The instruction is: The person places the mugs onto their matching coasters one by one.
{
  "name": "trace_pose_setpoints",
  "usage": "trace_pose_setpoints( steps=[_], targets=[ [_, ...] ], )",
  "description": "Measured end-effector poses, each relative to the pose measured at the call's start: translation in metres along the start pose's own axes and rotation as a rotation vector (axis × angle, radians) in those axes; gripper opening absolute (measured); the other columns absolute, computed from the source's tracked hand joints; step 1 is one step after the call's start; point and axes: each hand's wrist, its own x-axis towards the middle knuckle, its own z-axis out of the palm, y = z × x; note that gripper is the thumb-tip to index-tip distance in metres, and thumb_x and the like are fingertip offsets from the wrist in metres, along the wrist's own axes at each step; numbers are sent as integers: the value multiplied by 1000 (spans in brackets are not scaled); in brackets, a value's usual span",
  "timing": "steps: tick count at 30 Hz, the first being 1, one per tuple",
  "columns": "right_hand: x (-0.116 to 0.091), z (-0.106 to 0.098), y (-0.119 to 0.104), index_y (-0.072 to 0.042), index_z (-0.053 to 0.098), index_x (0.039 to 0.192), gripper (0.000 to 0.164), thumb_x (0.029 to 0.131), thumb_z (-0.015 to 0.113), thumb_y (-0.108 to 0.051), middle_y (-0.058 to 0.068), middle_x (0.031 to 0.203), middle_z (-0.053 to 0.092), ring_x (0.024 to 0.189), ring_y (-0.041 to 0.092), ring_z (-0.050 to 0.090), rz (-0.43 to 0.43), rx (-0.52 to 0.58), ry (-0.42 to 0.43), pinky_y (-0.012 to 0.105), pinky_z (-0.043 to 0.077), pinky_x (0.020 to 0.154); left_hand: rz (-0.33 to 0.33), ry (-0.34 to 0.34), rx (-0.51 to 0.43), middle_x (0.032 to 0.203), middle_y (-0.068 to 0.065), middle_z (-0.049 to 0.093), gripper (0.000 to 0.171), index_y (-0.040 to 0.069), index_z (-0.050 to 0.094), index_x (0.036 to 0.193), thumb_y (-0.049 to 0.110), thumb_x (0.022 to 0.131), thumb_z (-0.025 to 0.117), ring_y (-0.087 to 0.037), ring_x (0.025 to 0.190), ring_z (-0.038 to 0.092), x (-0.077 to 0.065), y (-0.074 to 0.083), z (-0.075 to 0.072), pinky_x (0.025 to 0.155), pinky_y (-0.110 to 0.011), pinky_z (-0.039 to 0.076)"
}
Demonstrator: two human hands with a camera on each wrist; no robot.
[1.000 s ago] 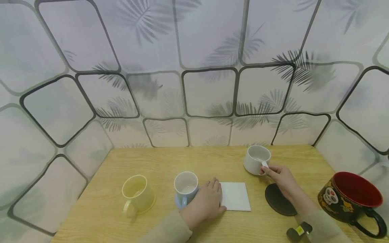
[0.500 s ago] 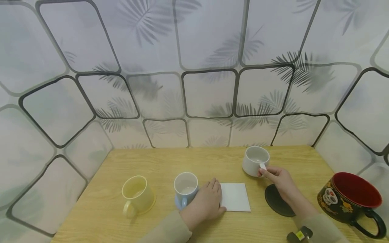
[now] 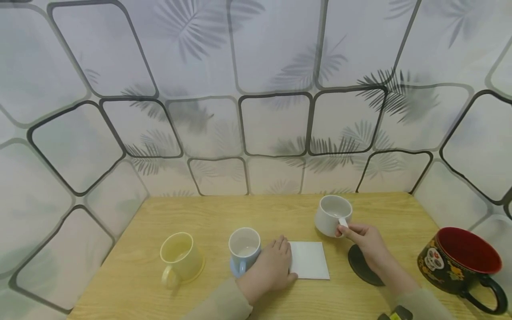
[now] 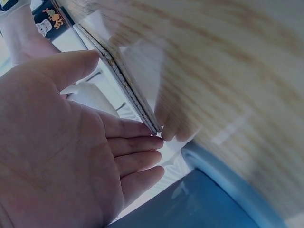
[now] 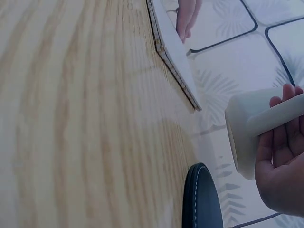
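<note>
My right hand (image 3: 370, 244) pinches the handle of a white mug (image 3: 329, 222), which is held upright toward the back of the table. In the right wrist view the base of this mug (image 5: 233, 137) is off the wooden surface. My left hand (image 3: 272, 264) lies with straight fingers along the left edge of a white square coaster (image 3: 310, 260). In the left wrist view, thumb and fingertips touch the layered edge of that coaster (image 4: 121, 76). A light blue mug (image 3: 251, 258) stands on a blue coaster (image 3: 234, 267) just left of this hand.
A round black coaster (image 3: 362, 269) lies partly under my right forearm. At the far right stands a large black mug (image 3: 450, 269) with a red inside and skull decoration. A yellow mug (image 3: 188, 262) sits on a yellow coaster at left. Patterned walls surround the table (image 3: 216, 209).
My right hand has carried the white mug a little left and toward me, nearer the white coaster. The left hand has stayed in place.
</note>
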Motion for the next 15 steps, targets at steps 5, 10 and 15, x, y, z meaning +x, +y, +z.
trace_pose_setpoints(
  steps=[5,10,15],
  targets=[
    [-4,4,-1,-13,84,93,22,105,66,-10,-18,83,79,103,-8,62,-20,21,-10,56,25,121,1,8,-2,166,-12,47,83,6,47,159,66,102,52,-24,158,42,0,0,0,128,-32,40],
    [-8,7,-2,-6,83,96,20,105,66,-10,-17,85,80,103,-5,65,-37,12,-19,46,28,116,0,4,2,166,-12,47,83,6,47,159,67,102,52,-24,157,42,0,0,-1,128,-32,41],
    [-14,10,-3,-7,83,94,19,104,68,-12,-17,85,80,106,-6,63,-28,33,-24,67,21,122,-3,2,1,166,-11,48,83,6,47,159,67,102,53,-24,157,42,-2,1,-2,128,-31,40]
  ],
)
